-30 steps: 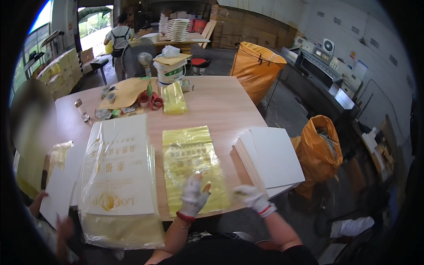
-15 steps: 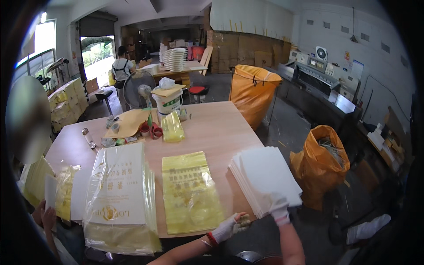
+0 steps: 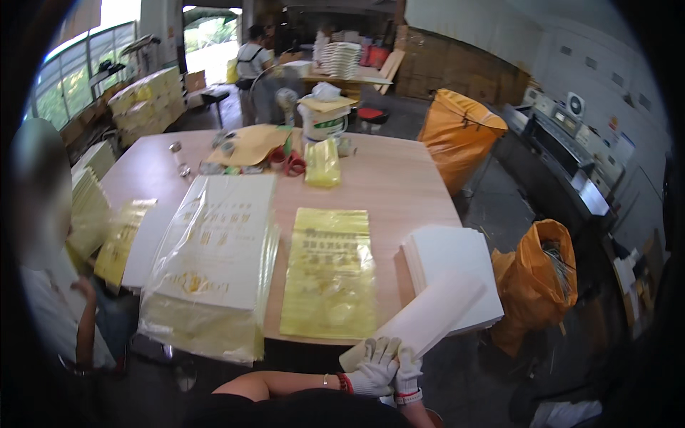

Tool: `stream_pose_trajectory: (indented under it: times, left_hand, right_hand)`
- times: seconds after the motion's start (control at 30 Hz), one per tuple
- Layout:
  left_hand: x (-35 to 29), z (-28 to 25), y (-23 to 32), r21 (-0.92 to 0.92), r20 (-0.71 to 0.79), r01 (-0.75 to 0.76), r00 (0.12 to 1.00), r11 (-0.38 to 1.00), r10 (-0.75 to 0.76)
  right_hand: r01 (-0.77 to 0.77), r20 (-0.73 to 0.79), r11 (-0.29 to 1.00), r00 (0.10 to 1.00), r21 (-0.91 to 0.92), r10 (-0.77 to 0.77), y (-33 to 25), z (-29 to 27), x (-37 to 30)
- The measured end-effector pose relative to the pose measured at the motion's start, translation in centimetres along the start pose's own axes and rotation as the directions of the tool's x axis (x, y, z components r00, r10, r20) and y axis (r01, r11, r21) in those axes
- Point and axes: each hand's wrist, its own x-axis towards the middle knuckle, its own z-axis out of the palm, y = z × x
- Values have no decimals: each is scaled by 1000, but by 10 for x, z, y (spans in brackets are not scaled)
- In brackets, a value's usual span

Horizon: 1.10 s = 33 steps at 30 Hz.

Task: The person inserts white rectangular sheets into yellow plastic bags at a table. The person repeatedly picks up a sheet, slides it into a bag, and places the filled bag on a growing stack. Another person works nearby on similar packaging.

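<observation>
Both my hands wear white knit gloves and meet at the table's near edge. Between them is a white paper sheet (image 3: 428, 314), or a thin batch; I cannot tell which. It is tilted and blurred along its far end. My left hand (image 3: 372, 365) has its fingers bent over the near edge of the paper. Beside it my right hand (image 3: 408, 369) grips the same edge, its fingers partly hidden. Beyond the held paper lies a stack of white sheets (image 3: 453, 250). Left of this, a pile of yellow printed plastic bags (image 3: 328, 271) lies flat on the table.
Clear-wrapped white printed bags (image 3: 221, 242) lie further left on the table (image 3: 399, 171). Another person (image 3: 64, 299) sits at the left edge. An orange sack (image 3: 535, 278) stands at the right. Behind are a yellow packet (image 3: 322, 164), tape rolls (image 3: 294, 164) and a white bucket (image 3: 325, 123).
My right hand has come off the white stack with paper and moved left to meet my left hand. My left hand now grips that paper too. The view has turned left.
</observation>
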Motion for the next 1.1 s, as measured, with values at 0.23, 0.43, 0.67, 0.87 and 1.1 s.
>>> stream_pose_trajectory:
  times: [0.23,0.43,0.67,0.87,1.1]
  left_hand:
    - [0,-85,-104,-54,-719,503,580,863,-383]
    - [46,-15,-118,-471,-473,-17,849,882,-237]
    - [48,23,-136,-474,-421,47,865,879,-273]
    - [11,112,-237,23,-691,165,716,986,-104]
    - [-32,42,-225,-654,-519,321,468,685,-715]
  right_hand:
    - [514,190,802,857,-303,-478,-21,-37,18]
    - [644,641,122,765,-756,-63,1,-26,51]
    - [283,219,471,958,-836,-185,-12,52,105]
    - [327,330,366,942,-871,-57,89,89,222]
    - [387,392,110,919,-915,29,38,56,158]
